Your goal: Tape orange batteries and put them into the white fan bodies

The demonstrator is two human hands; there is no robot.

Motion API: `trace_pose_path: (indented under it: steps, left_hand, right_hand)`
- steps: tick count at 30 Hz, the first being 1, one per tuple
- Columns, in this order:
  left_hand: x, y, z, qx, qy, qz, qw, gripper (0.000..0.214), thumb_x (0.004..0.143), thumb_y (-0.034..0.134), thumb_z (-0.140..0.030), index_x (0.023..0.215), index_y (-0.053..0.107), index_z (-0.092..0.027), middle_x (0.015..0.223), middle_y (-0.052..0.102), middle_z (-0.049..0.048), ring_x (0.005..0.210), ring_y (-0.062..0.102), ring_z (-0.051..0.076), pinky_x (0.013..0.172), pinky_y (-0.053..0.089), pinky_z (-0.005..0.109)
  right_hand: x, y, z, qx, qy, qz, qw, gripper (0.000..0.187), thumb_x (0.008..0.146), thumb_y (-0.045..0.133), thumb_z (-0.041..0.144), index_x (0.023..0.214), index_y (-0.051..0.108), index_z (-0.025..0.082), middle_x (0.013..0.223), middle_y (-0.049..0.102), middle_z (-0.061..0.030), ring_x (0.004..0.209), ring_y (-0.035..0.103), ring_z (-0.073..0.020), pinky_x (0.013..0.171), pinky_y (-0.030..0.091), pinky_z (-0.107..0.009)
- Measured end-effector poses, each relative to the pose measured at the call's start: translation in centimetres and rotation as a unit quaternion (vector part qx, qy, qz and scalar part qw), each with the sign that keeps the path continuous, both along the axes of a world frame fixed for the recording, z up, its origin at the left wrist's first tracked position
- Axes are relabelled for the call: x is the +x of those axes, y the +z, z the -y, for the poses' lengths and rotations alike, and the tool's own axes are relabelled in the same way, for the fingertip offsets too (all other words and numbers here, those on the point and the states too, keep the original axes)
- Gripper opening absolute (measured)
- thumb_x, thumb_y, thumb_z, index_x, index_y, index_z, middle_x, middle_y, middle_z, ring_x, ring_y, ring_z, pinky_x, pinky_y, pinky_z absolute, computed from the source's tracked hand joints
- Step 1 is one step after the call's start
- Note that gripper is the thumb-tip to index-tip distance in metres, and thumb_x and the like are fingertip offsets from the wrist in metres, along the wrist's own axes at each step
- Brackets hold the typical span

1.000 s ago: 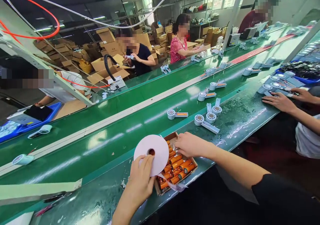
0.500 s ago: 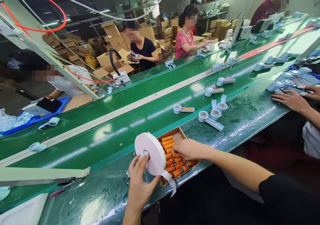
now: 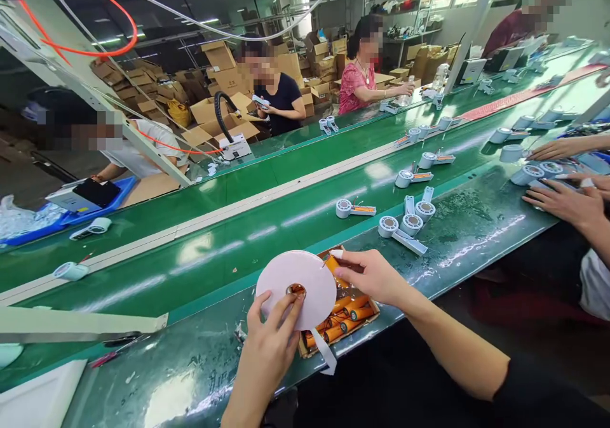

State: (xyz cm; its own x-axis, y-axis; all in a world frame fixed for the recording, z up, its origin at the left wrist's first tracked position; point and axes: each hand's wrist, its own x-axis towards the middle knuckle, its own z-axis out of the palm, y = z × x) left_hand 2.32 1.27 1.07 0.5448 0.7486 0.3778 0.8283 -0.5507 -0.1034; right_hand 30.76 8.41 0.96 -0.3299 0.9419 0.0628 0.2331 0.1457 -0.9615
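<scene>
My left hand [image 3: 271, 339] holds a large roll of white tape [image 3: 298, 270], with fingers in its core and the thumb side behind it. A loose tape end [image 3: 325, 353] hangs from its lower edge. My right hand [image 3: 376, 279] pinches an orange cylindrical battery [image 3: 336, 272] just right of the roll. Something white, a finger cover or a bit of tape, sits on that index fingertip. Below both hands, a shallow cardboard box [image 3: 304, 348] contains several orange batteries [image 3: 359, 312] with thin wires. The roll hides the box's left part.
Grey-white fan-like units [image 3: 412, 223] stand on the metal ledge, others [image 3: 344, 208] on the green belt [image 3: 229, 250]. At the right are a co-worker's hands [image 3: 562, 202]. A white tray [image 3: 42, 396] and a metal post arm [image 3: 86, 329] lie left. People sit across the belt.
My right hand has risen from the box with a battery and moved beside the roll. My left hand has turned the roll so its flat side faces me more. Co-workers' hands have shifted.
</scene>
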Motion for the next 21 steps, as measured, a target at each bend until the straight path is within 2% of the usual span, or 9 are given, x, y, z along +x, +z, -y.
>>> trace_pose_path:
  steps: [3,5,8,10,11,15,17,19,21]
  left_hand:
    - [0.8,1.2,-0.9,-0.004,-0.010,-0.032,0.999,0.054,0.083,0.070,-0.013,0.136,0.066,-0.022,0.131,0.069,0.0064,0.125,0.047,0.035,0.113,0.042,0.053]
    - [2.0,1.5,-1.6,0.005,-0.012,-0.029,1.000,0.051,0.084,0.073,-0.021,0.135,0.067,-0.020,0.127,0.070,0.0084,0.122,0.049,0.036,0.114,0.039,0.059]
    - [5.1,0.6,-2.3,0.052,0.022,0.044,0.997,0.051,0.086,0.075,-0.038,0.131,0.069,-0.017,0.117,0.071,0.0124,0.120,0.047,0.039,0.114,0.032,0.069]
    - [7.2,-0.5,-2.5,0.072,0.053,0.103,0.991,0.055,0.085,0.077,-0.044,0.129,0.069,-0.013,0.109,0.071,0.0146,0.119,0.047,0.040,0.110,0.038,0.067]
    - [8.1,-1.1,-2.7,0.071,0.064,0.123,0.988,0.056,0.084,0.078,-0.045,0.128,0.069,-0.011,0.106,0.070,0.0152,0.118,0.047,0.039,0.106,0.042,0.063]
    - [9.4,-1.9,-4.3,0.042,0.071,0.135,0.987,0.060,0.082,0.080,-0.046,0.128,0.068,-0.011,0.104,0.068,0.0145,0.107,0.050,0.034,0.097,0.049,0.053]
    - [8.7,-1.5,-5.6,0.039,0.067,0.139,0.987,0.063,0.080,0.081,-0.047,0.130,0.067,-0.010,0.107,0.067,0.0146,0.106,0.050,0.033,0.097,0.049,0.051]
    - [7.9,-0.9,-6.7,0.033,0.046,0.154,0.986,0.054,0.085,0.078,-0.043,0.127,0.068,-0.011,0.107,0.068,0.0133,0.104,0.052,0.031,0.095,0.050,0.047]
    - [7.5,-0.6,-7.4,0.018,0.010,0.161,0.987,0.033,0.092,0.070,-0.032,0.120,0.071,-0.015,0.103,0.071,0.0097,0.101,0.054,0.027,0.094,0.049,0.043]
  right_hand:
    - [0.2,-0.8,-1.0,-0.053,0.026,-0.082,0.995,0.030,0.086,0.075,0.034,0.113,0.077,0.024,0.094,0.079,-0.0007,0.090,0.072,-0.0223,0.083,0.057,-0.033]
    - [-0.6,-1.5,-1.6,-0.071,-0.024,-0.190,0.979,0.029,0.083,0.078,0.033,0.110,0.077,0.023,0.100,0.080,-0.0021,0.097,0.073,-0.0231,0.089,0.057,-0.035]
    - [-3.0,-2.5,-1.9,-0.067,-0.184,-0.410,0.891,0.037,0.081,0.082,0.036,0.115,0.072,0.024,0.111,0.078,-0.0037,0.101,0.073,-0.0218,0.092,0.059,-0.036]
    - [-4.4,-3.0,-2.1,-0.057,-0.260,-0.512,0.817,0.039,0.079,0.085,0.036,0.113,0.071,0.025,0.115,0.077,-0.0028,0.105,0.072,-0.0205,0.094,0.059,-0.036]
    - [-4.6,-3.1,-2.4,-0.059,-0.272,-0.535,0.798,0.039,0.077,0.088,0.034,0.111,0.071,0.025,0.115,0.076,-0.0025,0.105,0.072,-0.0201,0.095,0.059,-0.036]
    - [-1.3,-2.0,-5.4,-0.072,-0.238,-0.537,0.806,0.043,0.066,0.094,0.024,0.103,0.073,0.020,0.101,0.078,-0.0028,0.091,0.074,-0.0170,0.087,0.062,-0.029]
    - [1.6,-1.0,-7.2,-0.034,-0.263,-0.564,0.782,0.044,0.064,0.095,0.022,0.103,0.073,0.022,0.099,0.078,0.0004,0.092,0.074,-0.0151,0.086,0.063,-0.026]
    - [3.8,-0.6,-7.9,-0.001,-0.299,-0.585,0.754,0.045,0.066,0.094,0.022,0.104,0.071,0.026,0.101,0.077,0.0029,0.096,0.074,-0.0134,0.089,0.062,-0.024]
    - [4.6,-1.1,-7.1,-0.011,-0.300,-0.574,0.762,0.047,0.067,0.093,0.021,0.108,0.070,0.026,0.101,0.077,0.0022,0.096,0.074,-0.0130,0.087,0.062,-0.022]
